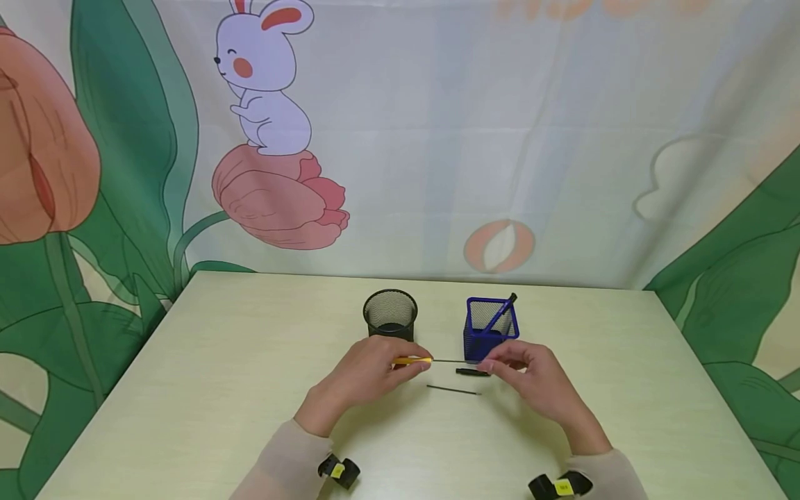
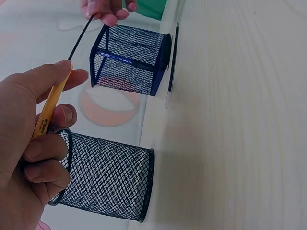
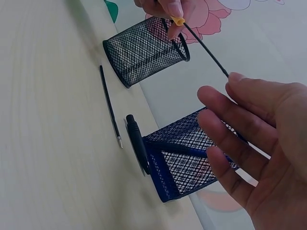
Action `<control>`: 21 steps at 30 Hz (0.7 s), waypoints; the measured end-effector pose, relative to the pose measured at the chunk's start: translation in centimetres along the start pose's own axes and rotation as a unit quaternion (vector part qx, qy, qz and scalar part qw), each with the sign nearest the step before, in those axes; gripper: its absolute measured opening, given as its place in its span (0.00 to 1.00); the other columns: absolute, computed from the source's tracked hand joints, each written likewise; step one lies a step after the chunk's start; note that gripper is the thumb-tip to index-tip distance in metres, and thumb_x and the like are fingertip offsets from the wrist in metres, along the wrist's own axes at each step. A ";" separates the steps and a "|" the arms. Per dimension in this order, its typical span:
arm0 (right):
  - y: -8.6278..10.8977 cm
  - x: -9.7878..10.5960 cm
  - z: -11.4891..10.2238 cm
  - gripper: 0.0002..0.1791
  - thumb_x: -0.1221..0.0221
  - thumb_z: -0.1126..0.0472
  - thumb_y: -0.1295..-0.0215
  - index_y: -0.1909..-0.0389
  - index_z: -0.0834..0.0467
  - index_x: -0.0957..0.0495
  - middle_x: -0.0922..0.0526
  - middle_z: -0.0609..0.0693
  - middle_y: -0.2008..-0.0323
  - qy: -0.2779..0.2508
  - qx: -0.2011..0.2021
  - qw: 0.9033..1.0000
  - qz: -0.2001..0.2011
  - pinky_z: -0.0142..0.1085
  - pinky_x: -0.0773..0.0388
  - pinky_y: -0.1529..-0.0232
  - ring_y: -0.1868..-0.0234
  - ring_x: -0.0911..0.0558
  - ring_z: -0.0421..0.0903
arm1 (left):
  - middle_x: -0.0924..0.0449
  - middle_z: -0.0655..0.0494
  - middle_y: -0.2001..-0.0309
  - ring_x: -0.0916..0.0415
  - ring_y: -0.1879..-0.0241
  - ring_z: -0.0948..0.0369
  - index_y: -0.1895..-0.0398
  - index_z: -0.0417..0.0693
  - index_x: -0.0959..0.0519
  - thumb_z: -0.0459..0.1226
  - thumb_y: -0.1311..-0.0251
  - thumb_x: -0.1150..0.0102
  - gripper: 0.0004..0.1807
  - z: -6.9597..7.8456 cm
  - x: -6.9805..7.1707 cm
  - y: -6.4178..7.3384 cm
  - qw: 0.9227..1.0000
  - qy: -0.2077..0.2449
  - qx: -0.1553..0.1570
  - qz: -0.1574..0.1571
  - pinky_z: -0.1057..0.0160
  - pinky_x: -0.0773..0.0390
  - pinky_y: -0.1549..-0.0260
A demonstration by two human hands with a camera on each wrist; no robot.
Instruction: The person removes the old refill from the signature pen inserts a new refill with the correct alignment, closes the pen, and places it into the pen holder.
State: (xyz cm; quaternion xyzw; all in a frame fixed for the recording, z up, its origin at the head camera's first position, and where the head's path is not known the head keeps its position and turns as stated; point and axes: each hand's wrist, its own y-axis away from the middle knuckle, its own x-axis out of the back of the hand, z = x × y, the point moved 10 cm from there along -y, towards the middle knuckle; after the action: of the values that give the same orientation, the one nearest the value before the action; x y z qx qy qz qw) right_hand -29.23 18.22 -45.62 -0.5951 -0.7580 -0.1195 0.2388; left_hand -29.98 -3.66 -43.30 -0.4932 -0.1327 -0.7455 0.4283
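Note:
My left hand [image 1: 381,368] holds a yellow pen barrel [image 2: 49,108] between thumb and fingers. A thin dark refill [image 3: 207,49] sticks out of the barrel's open end toward the right. At the refill's far end, my right hand [image 1: 531,375] pinches it with thumb and index finger; its other fingers are loosely bent. Below the hands, a second refill [image 1: 453,390] lies on the table. A short black pen part with a clip [image 3: 137,143] lies close to the blue mesh pen holder [image 3: 165,177].
Behind my left hand stands a round black mesh pen holder [image 1: 390,314]. A dark blue pen [image 1: 500,314] leans inside the blue holder. The pale table [image 1: 250,347] ends at a printed curtain [image 1: 406,173] at the back.

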 end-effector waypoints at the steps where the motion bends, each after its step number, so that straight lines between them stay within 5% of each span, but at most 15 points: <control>1: 0.0 0.0 0.0 0.03 0.35 0.57 0.29 0.62 0.49 0.12 0.09 0.55 0.60 -0.003 -0.002 1.000 0.001 0.34 0.20 0.62 0.58 0.12 0.57 | 0.12 0.71 0.59 0.24 0.68 0.73 0.50 0.64 0.12 0.51 0.27 0.40 0.11 0.0 0.0 0.0 1.000 -0.001 -0.001 0.000 0.69 0.26 0.69; 21: -0.1 -1.1 -0.3 0.03 0.33 0.55 0.30 0.63 0.49 0.13 0.10 0.50 0.62 -0.018 0.010 1.000 0.001 0.34 0.19 0.61 0.58 0.13 0.60 | 0.10 0.69 0.56 0.18 0.62 0.72 0.48 0.63 0.12 0.52 0.26 0.42 0.14 0.5 -0.7 -0.1 1.000 0.004 -0.006 -0.013 0.67 0.21 0.63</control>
State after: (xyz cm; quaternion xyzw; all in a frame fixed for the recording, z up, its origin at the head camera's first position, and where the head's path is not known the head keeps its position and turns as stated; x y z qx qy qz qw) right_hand -29.08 17.10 -45.91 -0.5953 -0.7629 -0.1007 0.2314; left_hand -29.67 -2.95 -43.63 -0.4909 -0.1333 -0.7537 0.4162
